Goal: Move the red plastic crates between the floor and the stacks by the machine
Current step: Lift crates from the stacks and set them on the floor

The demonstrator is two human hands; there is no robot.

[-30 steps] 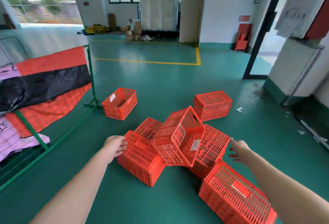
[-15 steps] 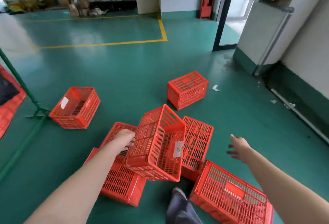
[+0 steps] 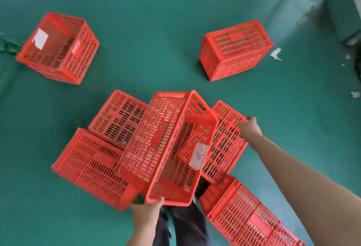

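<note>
Several red plastic crates lie in a heap on the green floor. A tilted crate with a white label leans on top of the heap, its open side facing right. My left hand grips its near bottom rim. To its right lies an upturned crate; my right hand holds its far right corner, fingers curled over the edge. Two more upturned crates sit left of the tilted one, the front left crate and the crate behind it. Another crate lies near my right forearm.
An upright crate with a white sticker stands alone at the far left. An upturned crate stands alone at the far right. A grey-green wall base and paper scraps are at the top right. My legs stand below the heap.
I have stepped closer and my view has tipped down onto the heap. My left hand has taken hold of the tilted crate's near rim. My right hand has reached onto the right upturned crate.
</note>
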